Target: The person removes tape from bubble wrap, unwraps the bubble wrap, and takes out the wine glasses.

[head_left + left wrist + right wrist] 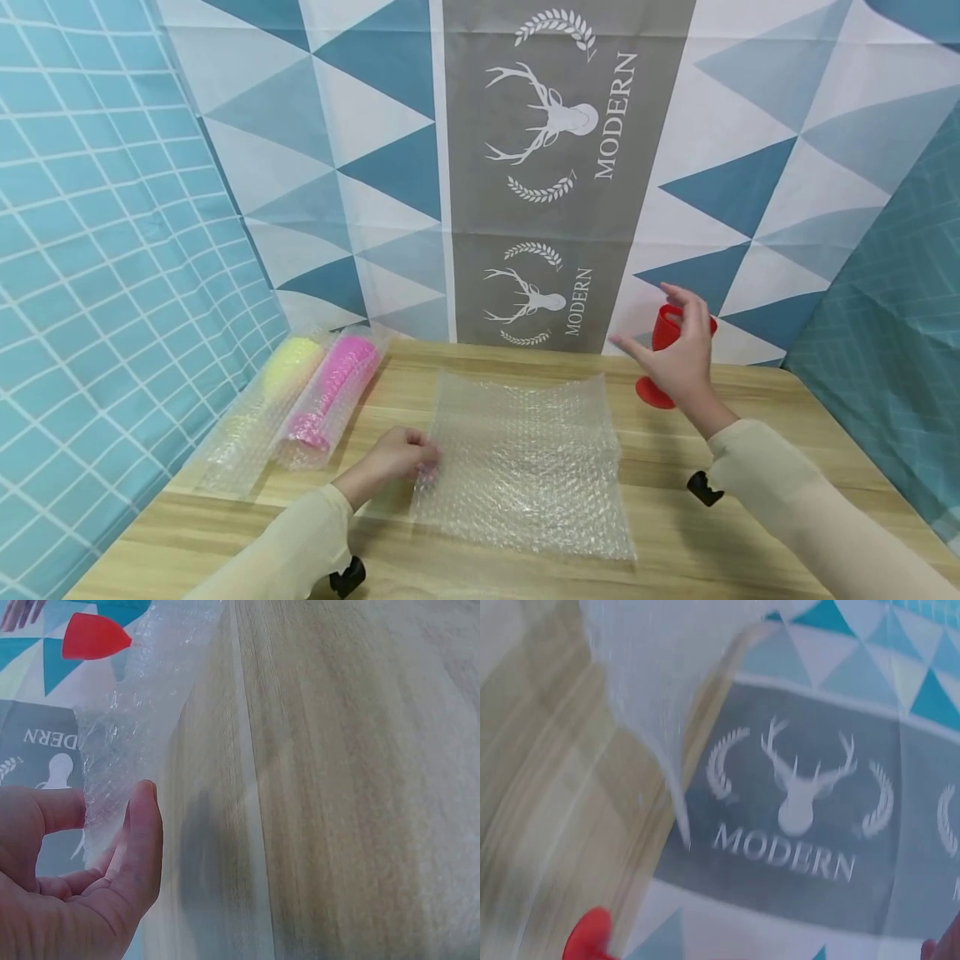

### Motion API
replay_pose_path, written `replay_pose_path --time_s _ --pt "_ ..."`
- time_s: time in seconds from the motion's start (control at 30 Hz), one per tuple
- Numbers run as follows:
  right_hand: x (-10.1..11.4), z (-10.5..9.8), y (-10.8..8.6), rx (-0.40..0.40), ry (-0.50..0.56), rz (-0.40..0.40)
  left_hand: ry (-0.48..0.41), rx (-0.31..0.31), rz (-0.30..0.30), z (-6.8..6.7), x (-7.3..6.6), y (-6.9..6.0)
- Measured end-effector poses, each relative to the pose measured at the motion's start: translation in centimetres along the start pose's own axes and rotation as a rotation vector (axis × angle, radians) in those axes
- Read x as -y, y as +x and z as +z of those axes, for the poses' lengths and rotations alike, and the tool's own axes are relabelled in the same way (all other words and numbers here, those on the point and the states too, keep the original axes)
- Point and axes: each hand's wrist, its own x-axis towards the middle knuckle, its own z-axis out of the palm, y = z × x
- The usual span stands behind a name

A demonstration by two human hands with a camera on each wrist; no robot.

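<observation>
The clear, roughly square sheet of bubble wrap (525,458) lies at the lower centre of the frame, and it should handle as a light, limp, slightly slippery thing, its bubbles easily popped, best taken by an edge or corner. The left hand (401,457) pinches its left edge between thumb and fingers. The red, stemmed, goblet-shaped cup (664,332), upright at the right of the frame, looks like light, smooth plastic, rigid and likely to tip; the stem or lower bowl seems the surest hold. The right hand (686,367) is in front of it, thumb and fingers spread wide apart; whether any finger touches the cup I cannot tell. At the left lie two bubble-wrapped bundles, one pale yellow (296,362), one bright pink (345,379). All this sits on a pale wood-grain tabletop (397,554). Behind hangs a blue-and-white triangle-patterned cloth (382,167) with a grey, deer-printed panel (517,225), flanked by a light-blue gridded curtain (97,208) at the left and a teal curtain (885,333) at the right.
</observation>
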Motion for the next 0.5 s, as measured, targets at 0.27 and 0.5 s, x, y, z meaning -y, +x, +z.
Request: replay_pose_path --time_s 0.27,0.5 --pt "1.1 2.2 -2.2 0.230 -0.024 -0.145 -0.015 0.011 0.008 -0.1 0.2 -0.1" --pt "-0.1 3.1 -4.9 0.446 -0.078 -0.076 -0.008 0.008 0.020 -0.1 0.3 -0.2"
